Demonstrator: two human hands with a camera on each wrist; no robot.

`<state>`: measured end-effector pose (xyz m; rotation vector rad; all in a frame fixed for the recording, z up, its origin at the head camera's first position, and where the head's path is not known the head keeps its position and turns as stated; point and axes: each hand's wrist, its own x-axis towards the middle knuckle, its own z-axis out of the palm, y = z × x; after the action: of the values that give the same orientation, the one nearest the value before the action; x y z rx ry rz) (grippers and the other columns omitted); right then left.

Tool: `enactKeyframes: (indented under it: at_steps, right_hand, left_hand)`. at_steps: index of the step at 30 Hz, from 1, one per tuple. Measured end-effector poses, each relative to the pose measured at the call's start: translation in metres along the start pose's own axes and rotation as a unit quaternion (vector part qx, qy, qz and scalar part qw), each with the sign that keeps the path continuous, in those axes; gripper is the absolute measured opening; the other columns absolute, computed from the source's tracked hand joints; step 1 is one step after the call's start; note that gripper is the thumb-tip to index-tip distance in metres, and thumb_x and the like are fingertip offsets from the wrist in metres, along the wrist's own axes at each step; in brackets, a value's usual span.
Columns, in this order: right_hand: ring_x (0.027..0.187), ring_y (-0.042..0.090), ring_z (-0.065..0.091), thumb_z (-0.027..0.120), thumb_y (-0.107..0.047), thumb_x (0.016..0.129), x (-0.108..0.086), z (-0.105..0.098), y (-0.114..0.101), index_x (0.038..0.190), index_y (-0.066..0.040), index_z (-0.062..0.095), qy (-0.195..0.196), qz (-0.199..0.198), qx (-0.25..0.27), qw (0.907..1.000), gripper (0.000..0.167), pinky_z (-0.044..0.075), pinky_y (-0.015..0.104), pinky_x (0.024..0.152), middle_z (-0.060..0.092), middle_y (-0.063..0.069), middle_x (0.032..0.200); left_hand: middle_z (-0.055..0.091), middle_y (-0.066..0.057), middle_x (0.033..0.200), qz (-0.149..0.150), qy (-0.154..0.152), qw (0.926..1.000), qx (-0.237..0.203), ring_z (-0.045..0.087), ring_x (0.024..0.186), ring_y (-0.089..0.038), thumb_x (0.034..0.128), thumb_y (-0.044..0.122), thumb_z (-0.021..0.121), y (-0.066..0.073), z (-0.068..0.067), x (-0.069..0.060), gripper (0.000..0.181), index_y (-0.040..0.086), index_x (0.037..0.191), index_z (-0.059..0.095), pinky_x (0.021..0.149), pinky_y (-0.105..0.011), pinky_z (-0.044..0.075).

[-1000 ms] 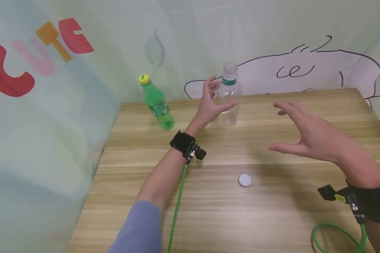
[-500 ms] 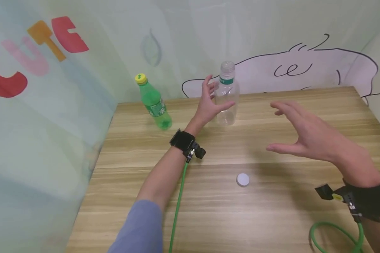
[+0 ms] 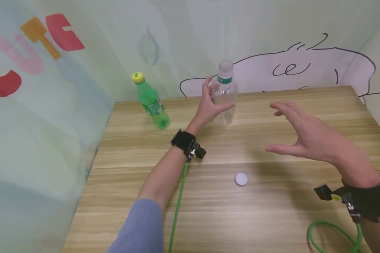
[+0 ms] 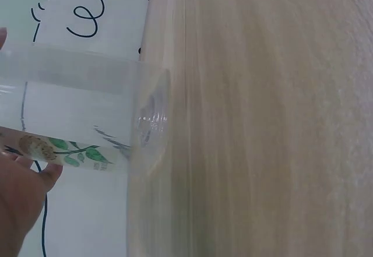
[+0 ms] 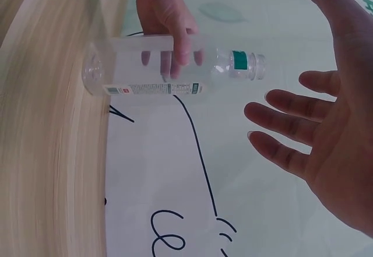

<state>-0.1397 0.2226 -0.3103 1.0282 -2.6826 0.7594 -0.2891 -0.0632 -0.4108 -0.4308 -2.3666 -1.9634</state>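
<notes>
A clear plastic bottle [image 3: 227, 92] with a green neck band stands uncapped and upright near the table's back edge. My left hand [image 3: 208, 106] holds it from the left. In the right wrist view, that hand's thumb lies across the near side of the bottle [image 5: 145, 82], and its fingers show through from behind. The left wrist view shows the bottle's base [image 4: 152, 120] at the tabletop and a printed plant label. My right hand [image 3: 307, 135] hovers to the right, fingers spread and apart from everything. A white bottle cap [image 3: 241, 179] lies on the table nearer me.
A green soda bottle [image 3: 153, 105] with a yellow cap stands on the wooden table [image 3: 126, 196] at the back left. Green cables [image 3: 178, 200] trail from both wrist cameras. Printed curtains [image 3: 190, 31] hang behind the table and along its left side.
The head view has shifted slightly, so the scene slides a little left. Both hands keep almost the same pose, and the clear bottle stays upright at the back.
</notes>
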Motion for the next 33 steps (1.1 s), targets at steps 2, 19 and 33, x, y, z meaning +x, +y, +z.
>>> enactKeyframes:
  at_steps: [2, 19, 33]
  right_hand:
    - [0.122, 0.039, 0.057, 0.097, -0.037, 0.067, -0.001, 0.0, 0.0, 0.157, -0.006, 0.037, 0.0, 0.002, 0.002, 1.0, 0.112, 0.053, 0.066, 0.084, 0.054, 0.02, 0.141]
    - [0.125, 0.038, 0.056, 0.098, -0.035, 0.067, -0.005, 0.0, 0.004, 0.158, -0.007, 0.037, 0.0, 0.009, 0.013, 0.9999, 0.113, 0.051, 0.064, 0.09, 0.052, 0.02, 0.145]
    - [0.124, 0.037, 0.057, 0.098, -0.035, 0.067, 0.004, 0.007, 0.008, 0.157, -0.008, 0.037, -0.007, -0.006, 0.02, 0.9998, 0.112, 0.052, 0.064, 0.086, 0.053, 0.018, 0.144]
  left_hand:
    - [0.036, -0.008, 0.162, -0.003, -0.001, 1.0, -0.007, 0.039, 0.148, -0.027, 0.0806, 0.022, 0.09, -0.002, 0.001, -0.001, 0.118, 0.022, 0.165, 0.007, 0.12, -0.056, 0.038]
    - [0.042, 0.003, 0.159, 0.0, -0.012, 0.9999, -0.004, 0.046, 0.142, -0.019, 0.078, 0.021, 0.092, -0.009, 0.005, -0.001, 0.113, 0.03, 0.162, 0.017, 0.118, -0.052, 0.042]
    - [0.046, -0.001, 0.156, -0.015, -0.008, 0.9997, 0.015, 0.05, 0.138, -0.024, 0.077, 0.019, 0.093, -0.003, -0.007, -0.01, 0.108, 0.03, 0.159, 0.023, 0.114, -0.049, 0.046]
